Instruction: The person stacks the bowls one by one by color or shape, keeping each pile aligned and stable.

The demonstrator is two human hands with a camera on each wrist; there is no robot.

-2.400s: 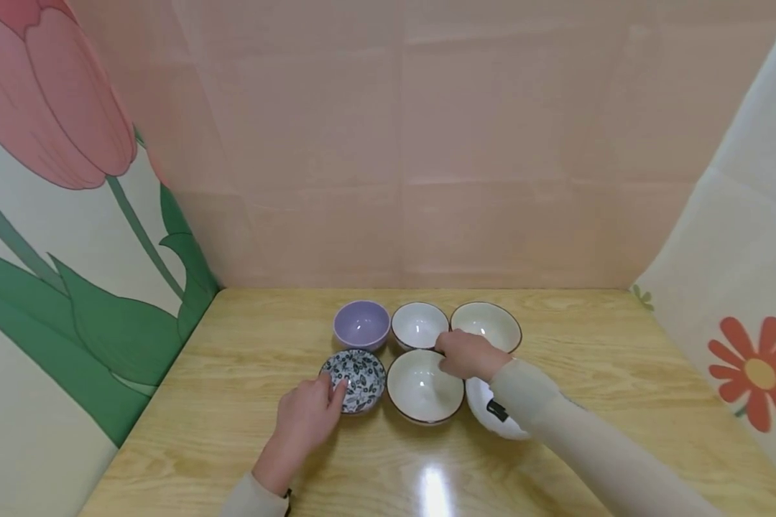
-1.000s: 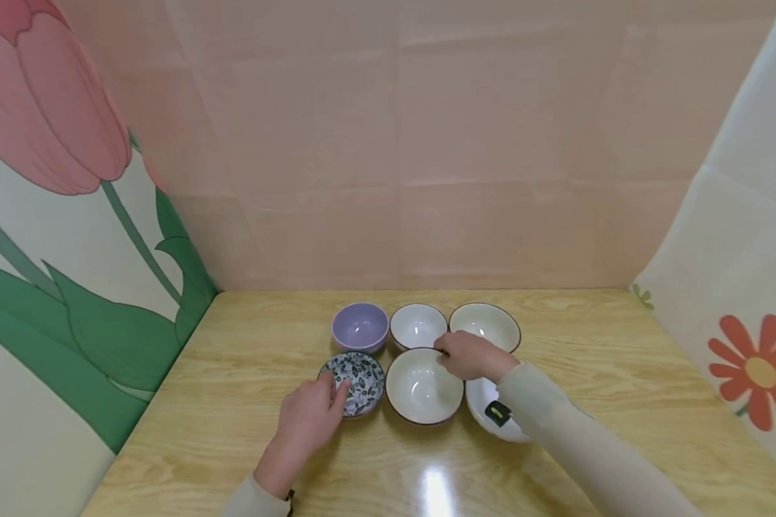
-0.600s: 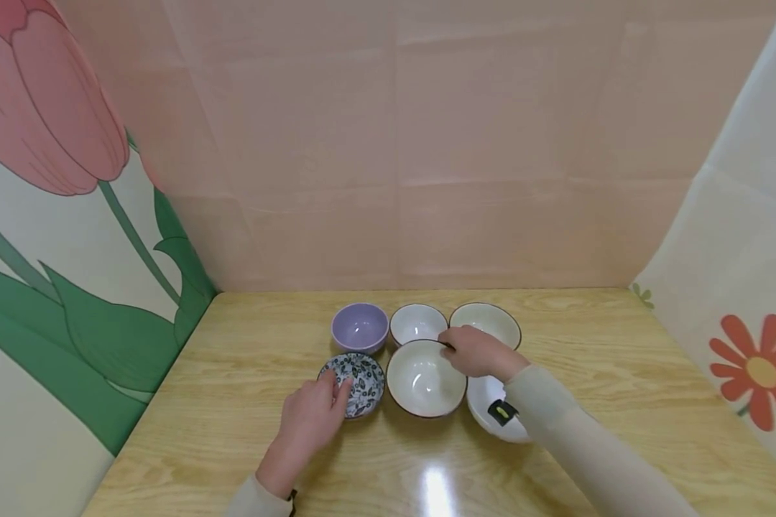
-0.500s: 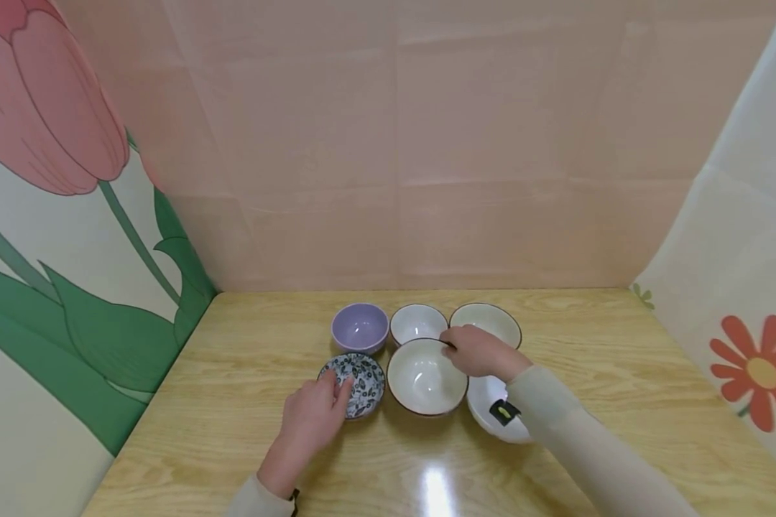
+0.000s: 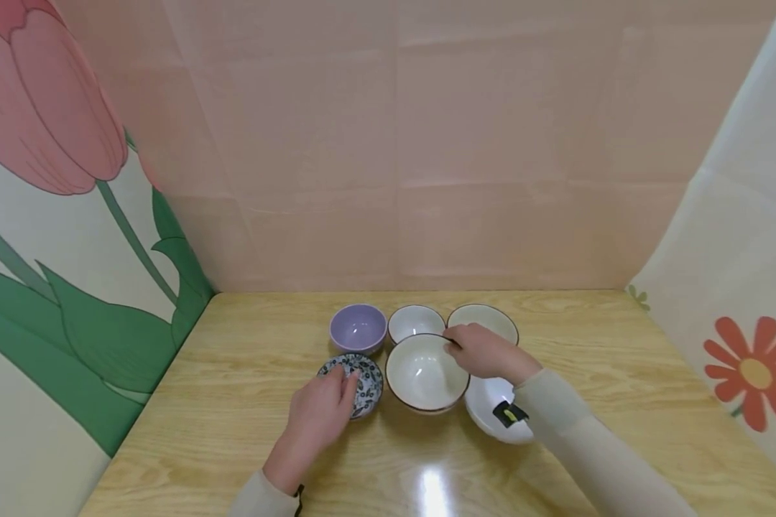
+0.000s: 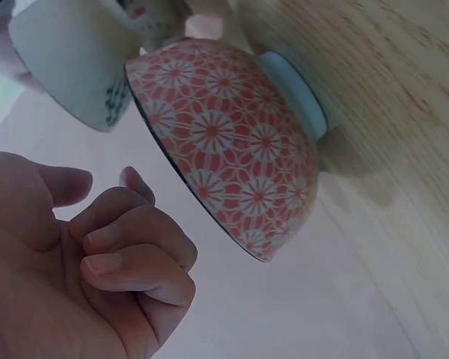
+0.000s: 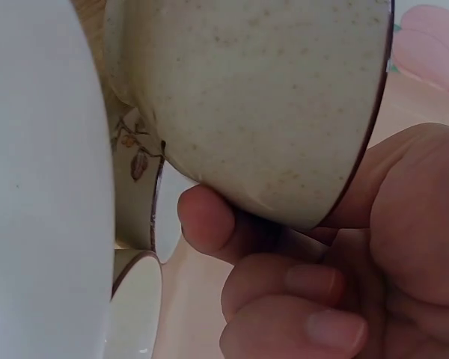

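My right hand (image 5: 485, 352) pinches the upper right rim of a cream bowl (image 5: 427, 380) with a dark edge, raised slightly off the table. In the right wrist view a fingertip (image 7: 206, 217) presses the speckled outside of this cream bowl (image 7: 262, 97); the thumb is mostly hidden behind it. My left hand (image 5: 320, 409) hovers over a bowl with a blue-and-white floral inside (image 5: 370, 391). The left wrist view shows a red flower-patterned bowl (image 6: 232, 142), with my left hand (image 6: 112, 262) apart from its rim, fingers loosely curled and holding nothing.
Behind stand a purple bowl (image 5: 358, 327), a white bowl (image 5: 417, 321) and another cream bowl (image 5: 485, 319), in a row. A white dish (image 5: 491, 409) lies partly under the right wrist. Printed cloths surround the wooden table (image 5: 233, 380).
My right hand has lifted the cream bowl a little, and its near side has come off the table. My left hand has left the floral bowl's left rim and moved right over it.
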